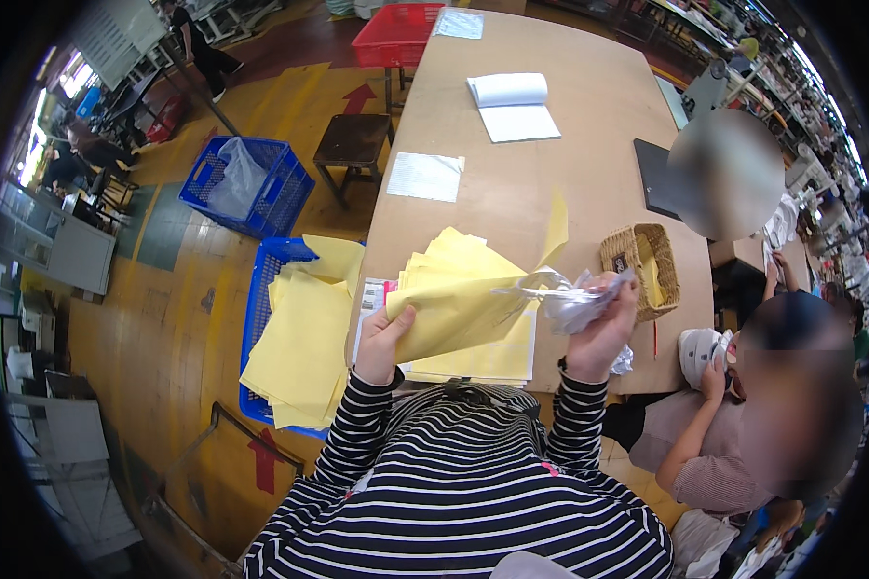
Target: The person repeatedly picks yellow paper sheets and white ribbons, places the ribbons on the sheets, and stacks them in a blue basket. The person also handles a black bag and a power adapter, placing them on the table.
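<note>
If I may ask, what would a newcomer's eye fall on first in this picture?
Probably the yellow sheet in the left hand, over the table's near edge, with a crumpled whitish bundle in the right hand beside it. Next might come the blue crate heaped with loose yellow papers, left of the table, then the woven basket on the tabletop's right side.

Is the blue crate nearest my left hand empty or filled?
Not empty: yellow sheets cover most of the blue crate; their depth is hidden.
</note>
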Motion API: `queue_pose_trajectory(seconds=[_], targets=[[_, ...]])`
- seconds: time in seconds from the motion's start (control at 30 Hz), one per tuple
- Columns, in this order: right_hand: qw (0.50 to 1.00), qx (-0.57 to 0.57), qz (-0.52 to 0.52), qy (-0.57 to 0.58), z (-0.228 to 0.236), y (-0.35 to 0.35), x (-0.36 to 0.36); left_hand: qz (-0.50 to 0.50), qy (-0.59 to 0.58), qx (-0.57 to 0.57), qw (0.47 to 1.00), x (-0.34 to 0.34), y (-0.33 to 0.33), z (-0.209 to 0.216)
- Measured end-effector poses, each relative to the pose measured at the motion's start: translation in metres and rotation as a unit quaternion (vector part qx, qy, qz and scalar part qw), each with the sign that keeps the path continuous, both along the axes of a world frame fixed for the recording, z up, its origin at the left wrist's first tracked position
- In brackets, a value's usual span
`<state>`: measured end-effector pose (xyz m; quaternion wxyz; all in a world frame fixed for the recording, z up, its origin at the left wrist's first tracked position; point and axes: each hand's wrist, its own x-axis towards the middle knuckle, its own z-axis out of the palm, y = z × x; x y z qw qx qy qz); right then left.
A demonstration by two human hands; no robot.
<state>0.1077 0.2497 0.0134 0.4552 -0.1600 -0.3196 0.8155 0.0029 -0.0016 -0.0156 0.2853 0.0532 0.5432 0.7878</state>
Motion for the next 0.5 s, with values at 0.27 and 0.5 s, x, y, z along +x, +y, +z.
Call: queue_pose_trajectory(seconds=[0.27,0.5], targets=[[0.996,0.004,-0.083,0.02,0.002,0.047,0.027,0.136,-0.063,0.077,0.986,-0.019,-0.028,-0.007],[0.991,0.117,0.037,-0.048,0.011,0.009,0.021,0.112,-0.129,0.243,0.955,-0.013,-0.012,-0.013]])
